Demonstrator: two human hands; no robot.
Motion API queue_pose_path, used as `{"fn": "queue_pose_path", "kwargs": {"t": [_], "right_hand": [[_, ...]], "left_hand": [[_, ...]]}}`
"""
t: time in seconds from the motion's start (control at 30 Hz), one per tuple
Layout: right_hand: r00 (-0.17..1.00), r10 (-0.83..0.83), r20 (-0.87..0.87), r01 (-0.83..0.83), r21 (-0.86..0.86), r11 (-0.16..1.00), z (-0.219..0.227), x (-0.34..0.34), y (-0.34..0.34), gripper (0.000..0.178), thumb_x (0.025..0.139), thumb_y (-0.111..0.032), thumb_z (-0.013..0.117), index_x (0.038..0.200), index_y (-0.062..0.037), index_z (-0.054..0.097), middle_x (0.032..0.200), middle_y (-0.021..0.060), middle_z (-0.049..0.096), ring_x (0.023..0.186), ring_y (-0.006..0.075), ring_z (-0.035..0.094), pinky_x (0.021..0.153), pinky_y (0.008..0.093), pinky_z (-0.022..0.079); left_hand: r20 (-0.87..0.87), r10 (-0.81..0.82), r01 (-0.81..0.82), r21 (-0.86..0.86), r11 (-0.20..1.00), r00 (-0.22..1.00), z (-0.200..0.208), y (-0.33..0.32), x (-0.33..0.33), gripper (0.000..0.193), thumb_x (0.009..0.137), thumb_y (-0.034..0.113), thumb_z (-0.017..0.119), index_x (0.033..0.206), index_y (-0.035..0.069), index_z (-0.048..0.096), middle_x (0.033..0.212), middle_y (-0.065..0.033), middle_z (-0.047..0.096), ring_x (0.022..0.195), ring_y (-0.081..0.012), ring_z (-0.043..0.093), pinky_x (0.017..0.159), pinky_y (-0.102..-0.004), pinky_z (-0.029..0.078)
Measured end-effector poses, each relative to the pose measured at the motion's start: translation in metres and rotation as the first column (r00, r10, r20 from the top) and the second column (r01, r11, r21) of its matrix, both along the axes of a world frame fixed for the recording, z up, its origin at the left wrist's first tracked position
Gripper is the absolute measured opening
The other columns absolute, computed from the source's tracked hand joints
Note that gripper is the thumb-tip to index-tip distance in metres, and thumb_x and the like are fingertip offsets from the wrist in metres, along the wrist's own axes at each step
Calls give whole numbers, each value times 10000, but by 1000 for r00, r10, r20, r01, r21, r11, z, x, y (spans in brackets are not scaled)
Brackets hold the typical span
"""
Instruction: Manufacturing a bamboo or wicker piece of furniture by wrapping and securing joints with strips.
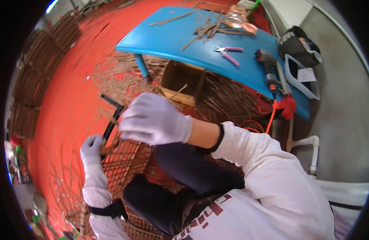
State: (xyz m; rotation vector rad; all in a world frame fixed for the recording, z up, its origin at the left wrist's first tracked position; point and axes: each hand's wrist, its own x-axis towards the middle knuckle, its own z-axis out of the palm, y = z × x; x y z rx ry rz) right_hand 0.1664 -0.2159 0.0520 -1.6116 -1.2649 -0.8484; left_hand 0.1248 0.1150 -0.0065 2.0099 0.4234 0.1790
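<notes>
My right hand (154,120), in a pale glove, is closed with its fingertips on a thin brown strip (109,116), slightly blurred. The strip crosses a black angled frame bar (111,127) at the upper edge of a brown openwork woven basket (130,160). Lower and to the left, my gloved left hand (91,149) is closed on the frame at the basket's edge. Another short brown piece (108,149) shows beside its fingers. The basket stands in front of my knees, and my forearm and legs cover part of it.
Ahead is a blue table (168,36) with pink-handled pruning shears (229,53), a corded power tool (268,68), loose strips (208,32) and a clear jar (236,18). Underneath stand a box (184,78) and heaped strips (228,96). An orange cord (272,116) hangs right. Stacked brown panels (32,76) stand left.
</notes>
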Motion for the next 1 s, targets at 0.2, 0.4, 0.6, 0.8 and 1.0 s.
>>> {"fn": "queue_pose_path", "kwargs": {"t": [0.2,0.4,0.6,0.8,1.0], "right_hand": [[478,-879,-2,847,-266,461,-47,64,-212,194,829,-283,709,973,-154,691,889,78,646,840,308,634,746,465,499],[-340,-939,42,434,-879,-196,-60,70,-365,683,874,-470,651,1399,-59,503,1372,221,557,1308,387,496,1056,490,428],[-323,-946,-37,393,-914,-99,-117,117,-456,705,872,-333,626,1479,-88,363,1378,276,540,1268,446,526,1059,479,424],[2,-913,-407,712,-641,288,-98,118,-524,638,868,-232,676,1394,62,465,1322,220,586,1194,277,584,994,331,448],[450,73,-890,437,290,851,44,18,-381,233,1012,-165,579,1162,11,549,922,78,588,806,184,570,778,327,485]], "left_hand": [[4,-60,60,-24,998,998,-25,31,12,213,850,253,754,941,64,716,755,-10,642,647,-102,569,589,-279,466],[-163,37,-41,-21,999,986,14,-25,0,188,866,229,718,943,58,742,719,32,603,603,-99,533,539,-269,422],[-162,105,-100,41,994,981,35,-51,-4,243,855,274,730,944,50,769,715,-11,666,623,-97,573,583,-283,472],[-233,148,-137,63,989,961,37,-55,-5,276,864,315,729,949,55,764,721,-25,671,652,-122,591,643,-306,490],[-314,116,-83,115,990,942,57,-67,-4,303,875,360,722,1042,111,764,870,-52,738,795,-162,669,764,-337,521]]}}
